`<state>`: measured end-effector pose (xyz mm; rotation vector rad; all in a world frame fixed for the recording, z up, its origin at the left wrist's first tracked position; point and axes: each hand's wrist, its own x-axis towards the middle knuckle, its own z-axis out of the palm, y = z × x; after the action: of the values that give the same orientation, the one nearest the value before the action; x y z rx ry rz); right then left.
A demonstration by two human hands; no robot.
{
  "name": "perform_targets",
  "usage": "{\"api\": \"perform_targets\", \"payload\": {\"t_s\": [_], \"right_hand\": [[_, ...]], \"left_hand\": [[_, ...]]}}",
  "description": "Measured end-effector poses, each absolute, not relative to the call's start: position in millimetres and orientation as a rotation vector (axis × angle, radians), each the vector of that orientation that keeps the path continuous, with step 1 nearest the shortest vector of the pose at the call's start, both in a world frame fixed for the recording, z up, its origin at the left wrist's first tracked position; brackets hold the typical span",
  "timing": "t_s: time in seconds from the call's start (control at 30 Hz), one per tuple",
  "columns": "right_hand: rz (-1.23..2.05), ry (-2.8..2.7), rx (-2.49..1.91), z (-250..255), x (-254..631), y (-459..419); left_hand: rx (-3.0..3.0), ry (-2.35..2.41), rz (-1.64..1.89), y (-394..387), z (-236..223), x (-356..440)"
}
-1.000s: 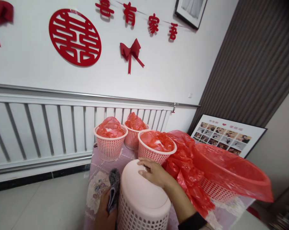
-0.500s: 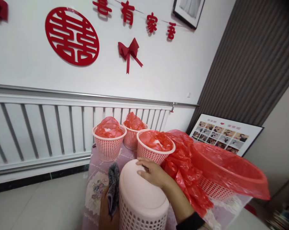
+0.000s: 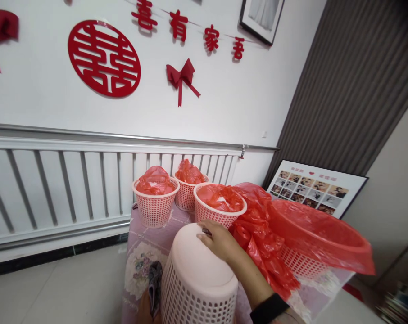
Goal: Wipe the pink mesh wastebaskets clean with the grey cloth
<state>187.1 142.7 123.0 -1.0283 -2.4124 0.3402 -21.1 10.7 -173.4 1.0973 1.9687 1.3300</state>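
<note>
A pale pink perforated plastic basket (image 3: pixel 199 274) is held upside down in front of me, its solid base facing up and its lower part cut off by the frame. My right hand (image 3: pixel 217 238) is closed over the far edge of that base, fingers bent, with something small and dark by the fingertips that I cannot make out. At the basket's left side, my left hand (image 3: pixel 143 309) grips a dark grey cloth (image 3: pixel 155 281); most of this hand lies outside the frame.
Three pink baskets (image 3: pixel 155 209) with red plastic bags in them stand at the table's back. Right of my arm, a crumpled red bag pile (image 3: pixel 258 225) lies beside another basket (image 3: pixel 303 261) lined with a red bag. The tablecloth (image 3: pixel 139 238) is purple and floral. A radiator (image 3: pixel 72 180) runs behind.
My left hand and the cloth have slid down along the basket's side. The basket leans a little more towards me. My right hand keeps its place on the base. The view has shifted slightly.
</note>
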Motion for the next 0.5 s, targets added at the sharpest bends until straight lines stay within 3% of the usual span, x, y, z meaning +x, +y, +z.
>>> {"api": "perform_targets", "payload": {"t_s": [0.2, 0.37, 0.5], "right_hand": [[0.159, -2.338, -1.652, 137.9, 176.8, 113.8], [0.311, -2.337, -1.72, 132.8, 171.7, 110.8], [0.296, -2.456, -1.53, 129.0, 178.1, 130.1]], "left_hand": [[1.106, 1.991, 1.33, 4.9, -162.3, -16.3], [1.053, 2.008, 1.296, 5.3, -162.2, -18.2], [1.075, 1.937, 1.279, 0.1, -157.3, -14.5]]}}
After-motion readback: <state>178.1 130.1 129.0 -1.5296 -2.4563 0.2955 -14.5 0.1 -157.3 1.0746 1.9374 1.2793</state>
